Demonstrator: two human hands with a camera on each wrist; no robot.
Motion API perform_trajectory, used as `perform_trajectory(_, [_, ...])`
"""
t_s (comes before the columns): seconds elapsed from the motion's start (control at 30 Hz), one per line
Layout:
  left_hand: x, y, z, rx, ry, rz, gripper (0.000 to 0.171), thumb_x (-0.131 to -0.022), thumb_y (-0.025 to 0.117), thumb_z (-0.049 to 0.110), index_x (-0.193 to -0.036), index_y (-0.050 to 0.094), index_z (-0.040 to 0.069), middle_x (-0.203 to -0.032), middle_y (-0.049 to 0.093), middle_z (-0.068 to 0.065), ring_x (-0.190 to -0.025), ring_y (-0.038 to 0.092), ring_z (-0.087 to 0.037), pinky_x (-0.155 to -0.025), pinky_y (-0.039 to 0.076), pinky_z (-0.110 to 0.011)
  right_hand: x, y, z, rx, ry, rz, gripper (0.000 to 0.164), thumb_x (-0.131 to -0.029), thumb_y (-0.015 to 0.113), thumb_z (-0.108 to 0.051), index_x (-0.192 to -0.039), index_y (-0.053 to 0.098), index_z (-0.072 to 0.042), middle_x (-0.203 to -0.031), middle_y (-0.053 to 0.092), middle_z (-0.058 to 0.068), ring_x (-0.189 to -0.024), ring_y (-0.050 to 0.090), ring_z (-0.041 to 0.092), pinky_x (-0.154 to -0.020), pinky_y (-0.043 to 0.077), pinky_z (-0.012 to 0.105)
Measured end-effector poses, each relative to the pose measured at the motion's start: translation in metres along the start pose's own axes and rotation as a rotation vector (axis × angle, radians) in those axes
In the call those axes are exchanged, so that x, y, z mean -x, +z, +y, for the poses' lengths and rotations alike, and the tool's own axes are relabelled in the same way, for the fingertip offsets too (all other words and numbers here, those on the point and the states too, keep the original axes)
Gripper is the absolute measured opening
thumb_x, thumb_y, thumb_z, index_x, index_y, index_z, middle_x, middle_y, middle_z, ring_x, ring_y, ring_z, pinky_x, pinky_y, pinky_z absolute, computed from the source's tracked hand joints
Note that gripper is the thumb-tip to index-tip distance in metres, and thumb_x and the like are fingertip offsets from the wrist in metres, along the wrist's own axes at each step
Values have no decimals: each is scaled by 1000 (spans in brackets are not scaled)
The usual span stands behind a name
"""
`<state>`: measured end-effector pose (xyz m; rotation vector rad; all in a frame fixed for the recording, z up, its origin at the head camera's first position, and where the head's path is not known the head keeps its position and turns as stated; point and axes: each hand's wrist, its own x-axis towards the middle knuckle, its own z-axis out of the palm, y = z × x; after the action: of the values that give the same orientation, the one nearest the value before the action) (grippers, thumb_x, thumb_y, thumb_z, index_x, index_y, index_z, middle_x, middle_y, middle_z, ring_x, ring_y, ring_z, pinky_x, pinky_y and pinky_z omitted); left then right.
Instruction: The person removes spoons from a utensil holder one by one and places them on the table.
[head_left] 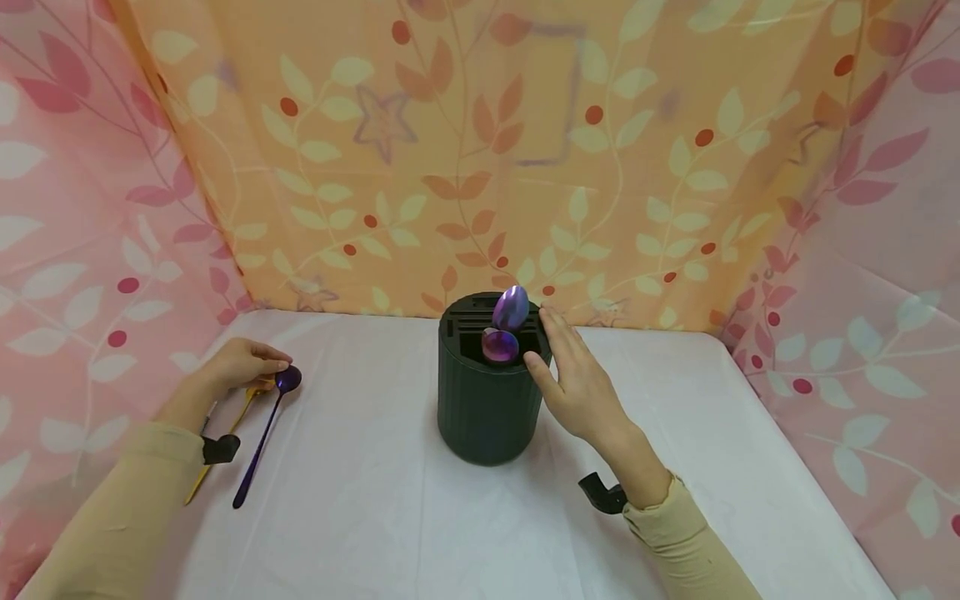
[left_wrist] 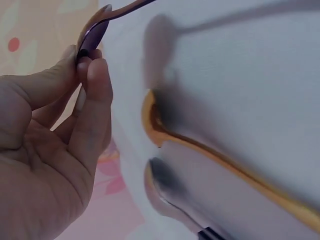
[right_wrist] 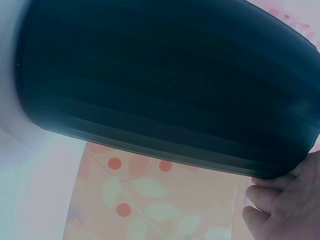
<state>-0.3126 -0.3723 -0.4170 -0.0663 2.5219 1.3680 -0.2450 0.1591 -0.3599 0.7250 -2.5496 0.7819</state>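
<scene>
My left hand [head_left: 243, 365] pinches a purple spoon [head_left: 258, 450] by the tip of its bowl, between thumb and fingers. In the left wrist view, that spoon [left_wrist: 95, 37] casts a shadow on the cloth below. Beside it lie a gold piece of cutlery [left_wrist: 220, 156] and a silver spoon [left_wrist: 165, 205]. My right hand [head_left: 581, 387] rests with extended fingers against the right side and rim of a dark green ribbed utensil holder [head_left: 487, 421]. Two purple spoons [head_left: 512, 308] stand in the holder, bowls up. The right wrist view shows mostly the holder's wall [right_wrist: 165, 85].
A white cloth [head_left: 352, 500] covers the table. Behind it hangs an orange leaf-patterned curtain [head_left: 450, 167], with pink patterned cloth [head_left: 82, 275] at both sides. The holder's top has a slotted section [head_left: 468, 317] and an opening at the front.
</scene>
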Motion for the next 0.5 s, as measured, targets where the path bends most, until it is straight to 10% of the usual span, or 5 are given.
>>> perform_trajectory(0.5, [-6, 16, -19, -78, 57, 115, 36, -101, 69, 12, -123, 66, -17, -83, 75, -3, -66, 69, -14, -61, 60, -26, 0, -1, -1, -2, 4, -6, 73, -111, 39, -50, -165, 23, -4, -170, 26, 14, -158, 22, 30, -126, 23, 53])
